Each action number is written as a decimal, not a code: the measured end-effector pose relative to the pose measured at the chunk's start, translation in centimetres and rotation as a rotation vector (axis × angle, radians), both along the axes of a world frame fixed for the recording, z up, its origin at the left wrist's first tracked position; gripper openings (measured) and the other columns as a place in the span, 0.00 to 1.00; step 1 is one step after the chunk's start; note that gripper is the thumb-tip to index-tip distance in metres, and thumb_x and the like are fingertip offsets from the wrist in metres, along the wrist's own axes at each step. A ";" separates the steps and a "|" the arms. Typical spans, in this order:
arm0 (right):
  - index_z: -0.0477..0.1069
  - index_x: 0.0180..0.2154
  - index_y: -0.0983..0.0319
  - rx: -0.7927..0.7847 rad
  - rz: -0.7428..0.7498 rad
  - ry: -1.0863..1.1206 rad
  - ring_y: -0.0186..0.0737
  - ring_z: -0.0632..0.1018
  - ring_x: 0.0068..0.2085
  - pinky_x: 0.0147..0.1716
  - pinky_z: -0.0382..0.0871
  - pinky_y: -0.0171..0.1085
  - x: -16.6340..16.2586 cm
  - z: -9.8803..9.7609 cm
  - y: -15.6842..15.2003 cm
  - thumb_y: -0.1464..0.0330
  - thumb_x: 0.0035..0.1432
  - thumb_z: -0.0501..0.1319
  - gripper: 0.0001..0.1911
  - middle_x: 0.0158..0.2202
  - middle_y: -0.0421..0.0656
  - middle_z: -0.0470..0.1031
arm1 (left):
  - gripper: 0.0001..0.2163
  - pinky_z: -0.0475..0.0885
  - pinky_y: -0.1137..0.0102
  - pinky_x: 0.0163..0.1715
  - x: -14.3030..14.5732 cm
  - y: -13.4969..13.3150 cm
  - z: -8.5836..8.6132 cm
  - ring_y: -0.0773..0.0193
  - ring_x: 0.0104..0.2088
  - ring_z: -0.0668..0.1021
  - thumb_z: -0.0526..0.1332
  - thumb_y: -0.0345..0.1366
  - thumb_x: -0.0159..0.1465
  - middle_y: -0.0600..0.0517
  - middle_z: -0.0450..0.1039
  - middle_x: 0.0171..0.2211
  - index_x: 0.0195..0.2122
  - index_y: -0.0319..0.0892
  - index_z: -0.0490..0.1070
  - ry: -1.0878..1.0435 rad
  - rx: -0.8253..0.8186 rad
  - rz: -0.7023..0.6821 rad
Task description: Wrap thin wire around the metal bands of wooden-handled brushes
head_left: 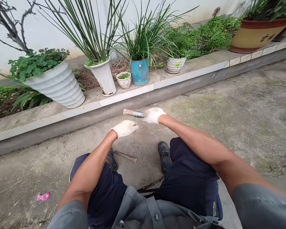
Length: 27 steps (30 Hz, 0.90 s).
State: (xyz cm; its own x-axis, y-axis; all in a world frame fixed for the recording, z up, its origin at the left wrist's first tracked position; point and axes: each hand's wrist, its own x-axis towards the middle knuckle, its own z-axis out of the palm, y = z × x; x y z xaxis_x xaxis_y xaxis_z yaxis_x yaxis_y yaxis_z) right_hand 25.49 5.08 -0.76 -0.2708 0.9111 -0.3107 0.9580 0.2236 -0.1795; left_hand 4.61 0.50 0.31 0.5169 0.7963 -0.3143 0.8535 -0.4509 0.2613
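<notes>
Concrete ground [228, 105] ran below potted ledge [127, 96]. From my remote seat, I saw right hand [154, 115] gripping wooden stick [128, 112] by one end, above left hand [125, 128]. Silvery wire [139, 114] coils done beside glove; far end bare, unwrapped. Left fingers curled near thin strand; couldn't tell whether they pinched it. Second stick [125, 156] lay near left shoe [112, 161], no wrap visible.
</notes>
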 end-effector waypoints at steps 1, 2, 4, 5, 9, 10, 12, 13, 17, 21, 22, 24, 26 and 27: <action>0.79 0.42 0.63 -0.005 0.001 0.117 0.50 0.82 0.41 0.38 0.71 0.39 0.1 0.4 -0.1 0.52 0.60 0.61 0.22 0.39 0.54 0.82 | 0.21 0.63 0.68 0.30 -0.1 0.1 0.2 0.59 0.29 0.75 0.50 0.48 0.70 0.48 0.79 0.31 0.31 0.42 0.77 -0.034 0.000 0.001; 0.77 0.41 0.62 -0.026 -0.002 0.255 0.47 0.82 0.38 0.36 0.70 0.36 0.2 0.7 -0.2 0.50 0.61 0.59 0.23 0.37 0.51 0.81 | 0.21 0.63 0.68 0.31 -0.3 0.2 0.4 0.60 0.30 0.74 0.50 0.48 0.70 0.48 0.79 0.31 0.31 0.42 0.76 -0.067 0.000 0.004; 0.73 0.39 0.62 -0.109 -0.024 0.560 0.40 0.80 0.32 0.31 0.69 0.33 0.5 1.3 -0.9 0.50 0.63 0.59 0.21 0.32 0.47 0.80 | 0.21 0.63 0.68 0.31 -0.7 0.3 0.7 0.61 0.30 0.74 0.50 0.48 0.71 0.49 0.78 0.32 0.32 0.42 0.76 -0.112 -0.001 0.014; 0.71 0.38 0.62 -0.163 -0.031 0.704 0.37 0.78 0.29 0.28 0.68 0.32 0.6 1.7 -1.3 0.50 0.63 0.61 0.21 0.31 0.46 0.79 | 0.21 0.63 0.69 0.31 -0.9 0.3 0.8 0.61 0.30 0.73 0.50 0.48 0.71 0.49 0.78 0.32 0.32 0.42 0.76 -0.114 -0.002 0.019; 0.68 0.37 0.62 -0.421 0.104 1.007 0.34 0.77 0.26 0.26 0.69 0.32 1.7 3.4 -2.8 0.47 0.57 0.67 0.25 0.27 0.42 0.77 | 0.19 0.63 0.69 0.30 -1.8 0.8 1.2 0.61 0.30 0.73 0.51 0.48 0.69 0.51 0.77 0.31 0.33 0.42 0.77 -0.096 -0.019 0.063; 0.69 0.37 0.63 -0.500 0.174 0.991 0.34 0.77 0.26 0.26 0.69 0.32 2.0 3.7 -3.1 0.46 0.55 0.67 0.26 0.26 0.42 0.76 | 0.19 0.64 0.69 0.31 -2.0 1.0 1.2 0.61 0.31 0.73 0.51 0.47 0.69 0.51 0.77 0.32 0.34 0.42 0.77 -0.105 -0.019 0.074; 0.71 0.36 0.63 -0.653 0.319 0.832 0.34 0.77 0.25 0.27 0.69 0.32 2.4 3.8 -3.6 0.45 0.53 0.68 0.28 0.25 0.41 0.76 | 0.19 0.65 0.69 0.33 -2.3 1.5 1.3 0.60 0.32 0.74 0.51 0.46 0.69 0.50 0.78 0.33 0.35 0.41 0.78 -0.121 -0.015 0.070; 0.71 0.34 0.63 -0.712 0.375 0.708 0.34 0.77 0.25 0.27 0.69 0.32 2.5 3.5 -3.8 0.45 0.52 0.69 0.27 0.25 0.41 0.76 | 0.19 0.66 0.69 0.33 -2.4 1.6 1.4 0.60 0.33 0.75 0.51 0.46 0.69 0.50 0.79 0.34 0.35 0.41 0.78 -0.130 -0.006 0.055; 0.72 0.30 0.62 -0.695 0.409 0.171 0.38 0.78 0.26 0.28 0.70 0.35 1.5 0.9 -3.8 0.54 0.49 0.71 0.19 0.24 0.41 0.75 | 0.20 0.64 0.68 0.31 -2.2 1.3 1.4 0.61 0.31 0.75 0.51 0.49 0.68 0.50 0.78 0.31 0.32 0.42 0.78 -0.088 0.003 0.027; 0.77 0.29 0.64 -0.338 0.353 -0.220 0.52 0.81 0.37 0.38 0.74 0.46 0.2 -1.2 -2.4 0.66 0.44 0.71 0.10 0.28 0.50 0.77 | 0.19 0.62 0.67 0.28 -0.9 -0.3 0.8 0.61 0.26 0.73 0.56 0.52 0.64 0.50 0.74 0.23 0.27 0.44 0.76 -0.015 -0.085 0.012; 0.78 0.30 0.64 -0.260 0.318 -0.250 0.55 0.82 0.39 0.41 0.74 0.47 0.1 -1.4 -1.9 0.68 0.43 0.71 0.10 0.31 0.52 0.78 | 0.19 0.62 0.67 0.28 -0.6 -0.7 0.6 0.61 0.26 0.73 0.56 0.52 0.64 0.50 0.74 0.23 0.27 0.44 0.76 -0.017 -0.099 0.004; 0.79 0.35 0.65 -0.146 0.200 -0.233 0.57 0.82 0.42 0.43 0.73 0.48 0.0 -1.1 -0.9 0.67 0.44 0.71 0.13 0.35 0.56 0.80 | 0.19 0.63 0.67 0.28 0.0 -1.3 0.4 0.60 0.26 0.74 0.56 0.53 0.64 0.50 0.75 0.24 0.27 0.45 0.77 -0.029 -0.112 -0.008; 0.80 0.38 0.64 -0.044 0.079 -0.136 0.56 0.82 0.43 0.43 0.72 0.46 0.2 -0.4 -0.1 0.62 0.51 0.68 0.15 0.38 0.57 0.80 | 0.20 0.65 0.67 0.29 0.3 -1.6 0.3 0.59 0.28 0.75 0.54 0.53 0.66 0.50 0.77 0.26 0.29 0.45 0.77 -0.049 -0.110 -0.011; 0.79 0.39 0.64 -0.004 0.046 -0.065 0.55 0.82 0.42 0.42 0.72 0.44 0.4 0.1 0.1 0.58 0.54 0.66 0.16 0.38 0.57 0.80 | 0.21 0.66 0.67 0.30 0.4 -1.6 0.3 0.59 0.29 0.75 0.53 0.53 0.67 0.50 0.77 0.28 0.30 0.45 0.78 -0.059 -0.104 -0.010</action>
State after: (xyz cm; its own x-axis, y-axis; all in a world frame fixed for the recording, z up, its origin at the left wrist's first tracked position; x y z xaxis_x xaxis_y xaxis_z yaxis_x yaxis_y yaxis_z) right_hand 25.91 5.16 -0.63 -0.2920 0.8969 -0.3322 0.9563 0.2675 -0.1182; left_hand 5.01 -1.15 0.61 0.5448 0.7557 -0.3635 0.8307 -0.4271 0.3571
